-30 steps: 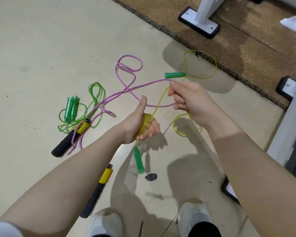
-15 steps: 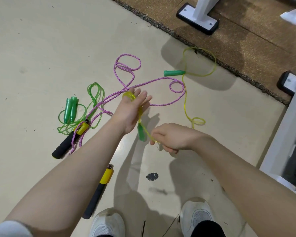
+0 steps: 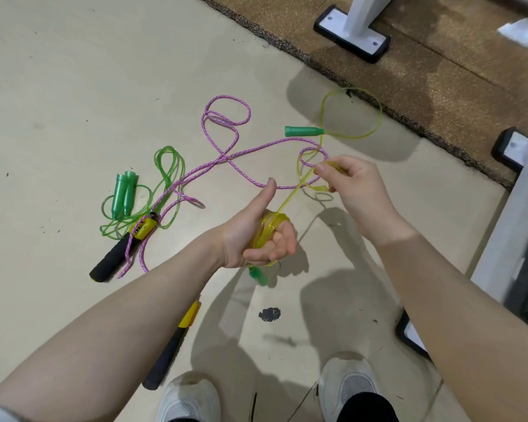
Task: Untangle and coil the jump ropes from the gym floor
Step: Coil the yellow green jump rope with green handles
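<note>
Floor (image 3: 73, 71) spreads pale beneath your hands, with a brown mat (image 3: 439, 74) beyond them. Pink rope (image 3: 226, 156) sprawls ahead of your left hand (image 3: 250, 236), its end by a black-and-yellow handle (image 3: 119, 251). Green rope (image 3: 165, 178) lies coiled further left. Yellow rope (image 3: 290, 199) wraps your left fingers (image 3: 278, 248), which curl around its loops, thumb up. Your right hand (image 3: 351, 190) pinches the strand between thumb and fingers, just ahead. One green handle (image 3: 304, 131) lies beyond them; another (image 3: 258, 275) dangles below your left hand.

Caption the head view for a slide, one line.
Left hand holds yellow rope coils; right hand feeds more.
</note>
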`<action>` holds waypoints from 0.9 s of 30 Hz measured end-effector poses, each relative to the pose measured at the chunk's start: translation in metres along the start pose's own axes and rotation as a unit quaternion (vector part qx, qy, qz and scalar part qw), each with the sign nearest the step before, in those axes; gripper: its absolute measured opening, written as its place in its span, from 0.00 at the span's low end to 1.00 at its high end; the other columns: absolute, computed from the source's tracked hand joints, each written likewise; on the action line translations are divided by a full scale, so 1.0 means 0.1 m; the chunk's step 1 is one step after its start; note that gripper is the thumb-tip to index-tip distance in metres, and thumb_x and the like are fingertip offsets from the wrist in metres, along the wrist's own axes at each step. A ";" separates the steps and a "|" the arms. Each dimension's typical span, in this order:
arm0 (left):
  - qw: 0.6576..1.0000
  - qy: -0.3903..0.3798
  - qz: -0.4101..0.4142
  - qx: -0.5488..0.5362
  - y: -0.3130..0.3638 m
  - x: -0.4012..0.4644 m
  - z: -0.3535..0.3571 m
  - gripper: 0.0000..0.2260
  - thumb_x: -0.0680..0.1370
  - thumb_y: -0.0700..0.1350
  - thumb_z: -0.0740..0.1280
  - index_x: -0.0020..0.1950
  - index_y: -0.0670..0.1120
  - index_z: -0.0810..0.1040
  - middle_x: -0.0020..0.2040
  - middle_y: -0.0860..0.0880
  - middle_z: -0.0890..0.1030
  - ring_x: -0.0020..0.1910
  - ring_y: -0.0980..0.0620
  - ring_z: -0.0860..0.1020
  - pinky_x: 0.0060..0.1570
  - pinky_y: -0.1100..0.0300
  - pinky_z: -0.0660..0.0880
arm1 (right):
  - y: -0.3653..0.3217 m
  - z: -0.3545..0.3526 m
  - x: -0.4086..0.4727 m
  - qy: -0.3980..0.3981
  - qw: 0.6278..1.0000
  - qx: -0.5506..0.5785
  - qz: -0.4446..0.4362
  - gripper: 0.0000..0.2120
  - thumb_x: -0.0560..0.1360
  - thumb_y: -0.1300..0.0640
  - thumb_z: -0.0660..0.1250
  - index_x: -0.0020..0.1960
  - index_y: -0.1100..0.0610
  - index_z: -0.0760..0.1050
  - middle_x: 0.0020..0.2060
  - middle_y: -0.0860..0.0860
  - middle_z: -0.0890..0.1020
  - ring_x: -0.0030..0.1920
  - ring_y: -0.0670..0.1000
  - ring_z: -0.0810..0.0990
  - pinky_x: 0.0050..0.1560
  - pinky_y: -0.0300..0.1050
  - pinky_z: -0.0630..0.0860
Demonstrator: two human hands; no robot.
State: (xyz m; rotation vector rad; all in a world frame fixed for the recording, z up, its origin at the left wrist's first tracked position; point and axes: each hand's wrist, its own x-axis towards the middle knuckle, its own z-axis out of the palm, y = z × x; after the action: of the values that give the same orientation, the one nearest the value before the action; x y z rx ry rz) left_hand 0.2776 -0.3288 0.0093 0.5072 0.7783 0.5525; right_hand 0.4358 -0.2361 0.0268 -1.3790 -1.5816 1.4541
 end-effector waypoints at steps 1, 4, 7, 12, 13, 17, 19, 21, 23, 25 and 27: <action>0.999 -0.038 0.016 -0.012 0.00 -0.01 0.01 0.36 0.66 0.74 0.56 0.37 0.42 0.84 0.24 0.47 0.77 0.12 0.59 0.60 0.17 0.69 0.53 | 0.10 0.00 -0.01 -0.002 1.000 -0.027 0.015 0.06 0.75 0.61 0.66 0.41 0.62 0.77 0.30 0.51 0.70 0.28 0.42 0.65 0.33 0.37 0.64; 0.996 -0.012 0.090 -0.016 0.02 0.00 0.04 0.23 0.64 0.64 0.72 0.48 0.47 0.85 0.38 0.49 0.84 0.14 0.62 0.63 0.18 0.72 0.61 | 0.34 0.04 -0.12 -0.097 0.982 -0.148 0.062 0.09 0.76 0.56 0.64 0.38 0.58 0.77 0.31 0.53 0.76 0.31 0.51 0.73 0.32 0.46 0.69; 0.982 0.054 0.159 -0.090 0.07 -0.01 0.02 0.16 0.66 0.50 0.74 0.52 0.48 0.84 0.49 0.47 0.84 0.19 0.60 0.71 0.22 0.73 0.69 | 0.43 0.17 -0.28 -0.240 0.934 -0.231 0.131 0.14 0.78 0.52 0.59 0.38 0.54 0.76 0.27 0.49 0.76 0.31 0.55 0.73 0.33 0.45 0.69; 0.926 0.244 0.201 -0.206 0.05 0.08 -0.11 0.24 0.76 0.37 0.63 0.71 0.40 0.63 0.66 0.45 0.74 0.55 0.47 0.80 0.55 0.58 0.77 | 0.30 0.42 -0.45 -0.464 0.795 -0.342 0.188 0.11 0.79 0.56 0.53 0.59 0.49 0.70 0.37 0.57 0.78 0.29 0.54 0.70 0.30 0.41 0.69; 0.915 0.303 0.200 -0.175 0.02 0.10 -0.15 0.23 0.78 0.37 0.62 0.73 0.40 0.61 0.69 0.46 0.71 0.61 0.47 0.76 0.61 0.55 0.74 | 0.23 0.44 -0.46 -0.495 0.775 -0.339 0.199 0.15 0.78 0.60 0.54 0.62 0.48 0.67 0.38 0.56 0.77 0.29 0.53 0.71 0.33 0.41 0.72; 0.901 0.404 0.154 -0.036 -0.13 0.10 -0.27 0.20 0.81 0.42 0.61 0.71 0.42 0.63 0.63 0.46 0.76 0.59 0.51 0.77 0.60 0.59 0.74 | -0.21 0.41 -0.48 -0.596 0.728 -0.256 0.219 0.18 0.75 0.67 0.58 0.61 0.51 0.69 0.36 0.55 0.78 0.30 0.52 0.78 0.36 0.43 0.77; 0.914 0.386 0.115 0.044 -0.17 0.06 -0.24 0.09 0.81 0.43 0.61 0.60 0.42 0.73 0.47 0.48 0.82 0.41 0.54 0.81 0.44 0.65 0.78 | -0.38 0.36 -0.44 -0.562 0.782 -0.208 0.169 0.09 0.76 0.64 0.61 0.53 0.54 0.75 0.34 0.54 0.77 0.28 0.51 0.78 0.33 0.41 0.76; 0.938 0.327 0.069 0.087 -0.17 0.00 -0.18 0.14 0.81 0.50 0.58 0.44 0.42 0.76 0.35 0.46 0.81 0.26 0.52 0.75 0.29 0.61 0.71 | -0.42 0.30 -0.33 -0.433 0.884 -0.158 0.079 0.06 0.77 0.61 0.63 0.45 0.60 0.77 0.30 0.51 0.75 0.26 0.47 0.73 0.29 0.38 0.71; 0.973 0.220 0.017 0.062 -0.10 -0.05 -0.14 0.31 0.79 0.63 0.48 0.41 0.40 0.79 0.34 0.41 0.82 0.18 0.52 0.68 0.22 0.62 0.61 | -0.35 0.23 -0.18 -0.260 0.957 -0.125 -0.009 0.10 0.76 0.58 0.65 0.37 0.60 0.78 0.25 0.47 0.71 0.26 0.44 0.67 0.28 0.36 0.65; 0.995 0.099 0.005 0.024 -0.01 -0.08 -0.11 0.42 0.71 0.71 0.43 0.38 0.38 0.83 0.32 0.39 0.82 0.13 0.54 0.64 0.21 0.62 0.55 | -0.20 0.18 -0.07 -0.136 0.985 -0.096 -0.043 0.10 0.75 0.57 0.68 0.36 0.60 0.78 0.25 0.48 0.68 0.26 0.42 0.64 0.30 0.36 0.63; 0.999 -0.008 0.050 -0.007 0.06 -0.08 -0.02 0.40 0.68 0.74 0.51 0.39 0.39 0.84 0.31 0.41 0.82 0.12 0.57 0.63 0.19 0.66 0.56 | -0.01 0.19 -0.05 -0.091 0.992 -0.090 -0.014 0.12 0.74 0.55 0.69 0.35 0.60 0.77 0.27 0.52 0.70 0.27 0.42 0.65 0.32 0.38 0.64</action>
State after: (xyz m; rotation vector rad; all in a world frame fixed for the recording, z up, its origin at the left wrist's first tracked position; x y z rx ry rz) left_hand 0.2695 -0.3286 0.0157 0.5383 0.7363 0.6459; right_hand 0.4195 -0.2473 0.0242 -1.3470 -1.8793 1.4858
